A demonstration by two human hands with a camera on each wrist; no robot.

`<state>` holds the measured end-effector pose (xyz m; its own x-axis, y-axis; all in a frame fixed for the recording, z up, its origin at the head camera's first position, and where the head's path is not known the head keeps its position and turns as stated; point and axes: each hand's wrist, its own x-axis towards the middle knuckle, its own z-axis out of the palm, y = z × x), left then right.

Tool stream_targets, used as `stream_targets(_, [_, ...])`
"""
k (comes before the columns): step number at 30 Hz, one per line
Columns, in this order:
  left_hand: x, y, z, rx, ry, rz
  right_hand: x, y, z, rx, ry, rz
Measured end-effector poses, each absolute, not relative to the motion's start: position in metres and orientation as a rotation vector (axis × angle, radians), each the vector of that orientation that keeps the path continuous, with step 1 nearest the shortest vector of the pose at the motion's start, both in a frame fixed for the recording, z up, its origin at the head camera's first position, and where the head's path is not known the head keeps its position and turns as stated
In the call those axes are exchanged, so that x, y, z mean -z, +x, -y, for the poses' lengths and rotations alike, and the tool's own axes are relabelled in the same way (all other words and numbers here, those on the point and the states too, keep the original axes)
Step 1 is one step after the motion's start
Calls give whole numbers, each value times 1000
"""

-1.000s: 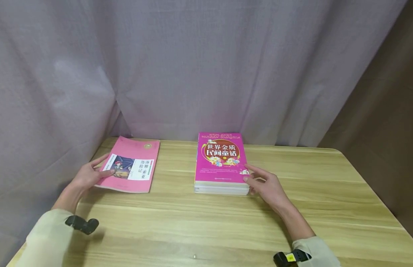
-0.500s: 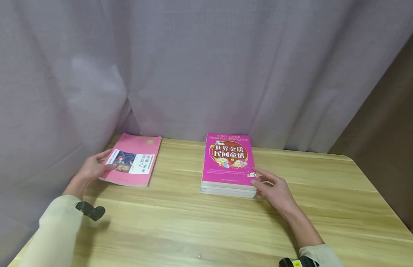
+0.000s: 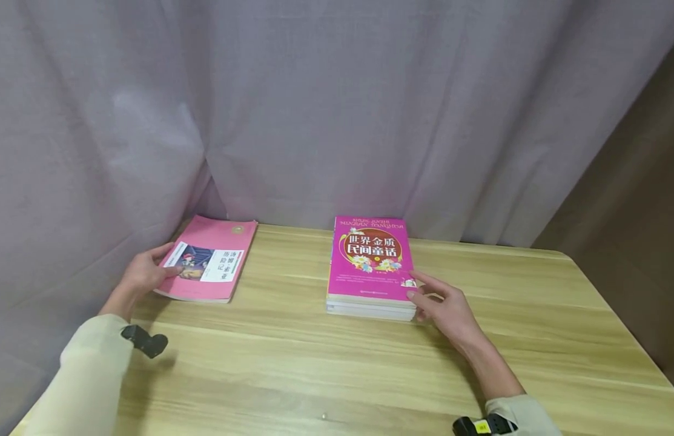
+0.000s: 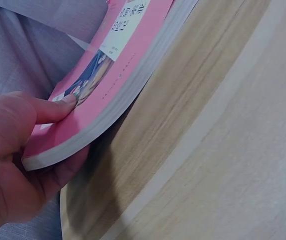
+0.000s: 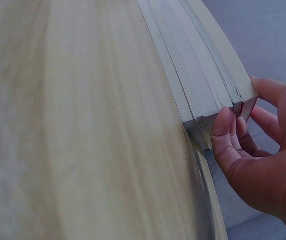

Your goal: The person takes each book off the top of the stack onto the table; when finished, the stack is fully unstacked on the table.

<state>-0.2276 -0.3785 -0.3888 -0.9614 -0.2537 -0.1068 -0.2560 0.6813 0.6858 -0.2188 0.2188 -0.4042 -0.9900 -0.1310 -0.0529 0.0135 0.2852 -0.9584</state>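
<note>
At the back left, a thin pink paperback book [image 3: 217,236] has a white band and a small picture on its cover. My left hand [image 3: 145,274] grips its near left corner. In the left wrist view the thumb [image 4: 53,111] lies on the cover, with fingers beneath the raised, bent edge. A magenta book [image 3: 364,284] tops a stack of books [image 3: 369,312] at the back middle. My right hand [image 3: 450,312] holds the magenta book's near right corner. The right wrist view shows curled fingers [image 5: 226,135] at the stack's corner; their exact contact is partly hidden.
The wooden table [image 3: 293,363] carries both the pink book and the stack. A grey curtain [image 3: 315,109] hangs along the back and left edges. Dark wrist cameras [image 3: 145,341] sit on the sleeves.
The pink book, with my left hand on it, has shifted left and slightly back, away from the stack. My right hand keeps its place at the stack. The head view has turned slightly.
</note>
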Motion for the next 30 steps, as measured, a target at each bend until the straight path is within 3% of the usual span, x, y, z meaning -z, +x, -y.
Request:
stream_targets(14, [385, -228, 348, -844, -445, -3236, 404, -219, -219, 1849, -139, -2398])
stream_targets(24, [362, -235, 243, -1414, 129, -2928, 404, -218, -220, 1868, -137, -2396])
stream_targets(30, [369, -237, 184, -1594, 315, -2607, 404, -219, -219, 1873, -138, -2379])
